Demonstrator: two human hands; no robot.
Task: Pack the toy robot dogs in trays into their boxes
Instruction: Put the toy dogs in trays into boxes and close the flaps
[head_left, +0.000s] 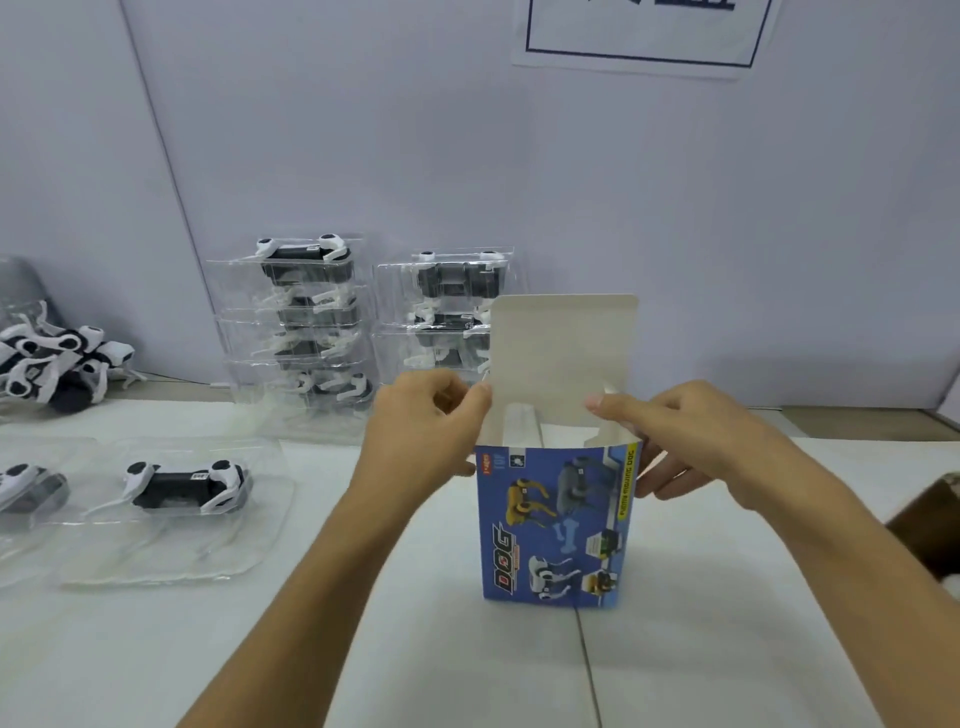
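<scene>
A blue box (556, 525) stood upright on the white surface (727, 597), its top open and the lid flap (563, 343) raised straight up at the back. The left hand (421, 421) held the box's upper left corner, its grip narrow, with thumb and fingers pinching the left side flap. The right hand (691, 441) held the upper right corner, thumb (605, 402) pressed on the right side flap and fingers curled round the box's right wall.

To the left, a toy dog (187, 483) lay in a clear tray (171, 551) flat on the surface, with another trayed dog (21, 483) just beside it at the left edge. Behind the box, two stacks of trayed dogs (306, 322) leaned near the wall (467, 156), side by side. A loose pile of dogs (57, 364) lay at the far left. A brown object (930, 519) showed at the right edge.
</scene>
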